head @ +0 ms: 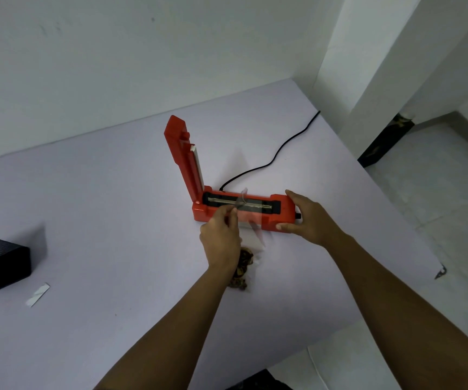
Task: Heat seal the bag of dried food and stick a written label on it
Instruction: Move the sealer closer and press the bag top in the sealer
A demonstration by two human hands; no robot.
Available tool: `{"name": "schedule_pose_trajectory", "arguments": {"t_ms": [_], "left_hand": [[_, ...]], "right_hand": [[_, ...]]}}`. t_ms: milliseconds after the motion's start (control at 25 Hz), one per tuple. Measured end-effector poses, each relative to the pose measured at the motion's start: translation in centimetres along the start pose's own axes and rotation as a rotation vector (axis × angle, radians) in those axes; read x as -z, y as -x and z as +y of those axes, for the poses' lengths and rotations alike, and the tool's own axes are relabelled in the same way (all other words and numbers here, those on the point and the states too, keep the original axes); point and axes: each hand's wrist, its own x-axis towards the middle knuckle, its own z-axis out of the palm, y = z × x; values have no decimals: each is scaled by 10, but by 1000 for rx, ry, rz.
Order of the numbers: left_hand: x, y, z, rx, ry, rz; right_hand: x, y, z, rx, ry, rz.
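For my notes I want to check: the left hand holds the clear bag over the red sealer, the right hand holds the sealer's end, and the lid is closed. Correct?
Not quite. The head view shows the lid raised upright, not closed. The left hand does hold the clear bag over the red sealer, and the right hand holds the sealer's end.

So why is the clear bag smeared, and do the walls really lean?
Head view: the bag is motion-blurred where the left hand pinches it over the red sealer; the sealer itself is sharp. Head view again: the wide lens tilts the wall lines.
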Motion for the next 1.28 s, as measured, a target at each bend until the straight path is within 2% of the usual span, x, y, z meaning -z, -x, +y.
{"name": "schedule_pose_trajectory", "arguments": {"t_ms": [480, 640, 760, 840, 880, 960, 1000, 1040, 1080, 1160, 1200, 1280], "left_hand": [[3, 9, 9, -75, 67, -4], [7, 7, 8, -7, 115, -38], [20, 5, 7, 52, 158, -43], [35, 4, 3, 86, 166, -27], [43, 5, -1, 100, 161, -23], [64, 9, -8, 127, 165, -10], [76, 12, -14, 147, 176, 3], [90, 16, -20, 170, 186, 20], [104, 21, -28, 196, 186, 41], [129, 31, -47, 255, 167, 83], [140, 36, -56, 290, 154, 104], [162, 45, -79, 356, 144, 155]], "right_hand": [[1, 1, -1, -13, -7, -7], [0, -1, 1, -13, 4, -14], [0, 1, -1, -20, 109, -47], [-3, 8, -8, 6, 149, 63], [-8, 16, -15, 35, 113, 200], [-30, 40, -38, 112, -50, 504], [-46, 53, -53, 128, -148, 550], [-65, 65, -68, 122, -255, 493], [-85, 75, -83, 97, -363, 356], [-123, 91, -109, 43, -511, 2], [-140, 97, -119, 46, -527, -135], [-172, 104, -138, 73, -482, -259]]}}
